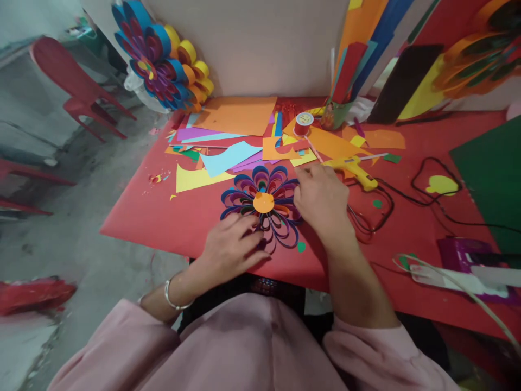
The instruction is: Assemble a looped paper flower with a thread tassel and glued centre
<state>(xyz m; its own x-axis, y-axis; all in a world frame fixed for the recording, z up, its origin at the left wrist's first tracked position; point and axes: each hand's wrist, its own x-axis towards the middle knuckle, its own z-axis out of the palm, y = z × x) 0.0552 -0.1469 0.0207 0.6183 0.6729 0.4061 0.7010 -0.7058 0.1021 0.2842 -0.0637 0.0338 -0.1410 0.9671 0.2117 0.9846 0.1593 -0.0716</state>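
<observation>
A paper flower [280, 224] made of looped strips in blue, purple, red and dark green lies flat on the red-covered table, with a round orange disc [263, 203] at its centre. My left hand [234, 244] rests on the lower left petals, its fingers spread apart and holding nothing. At the flower's right side, my right hand [322, 203] has its fingers curled in against the outer petals, gripping their edge; the fingertips are partly hidden. Just beyond the right hand lies a yellow glue gun [352, 169] with a clear glue stick in its back.
Coloured paper sheets and offcuts [232, 157] cover the table's back, near a spool of red thread [303, 124]. A black cord [423, 202] runs right towards a white power strip [443, 278]. Larger paper flowers [152, 60] stand at the back left. A red chair [61, 68] is beyond.
</observation>
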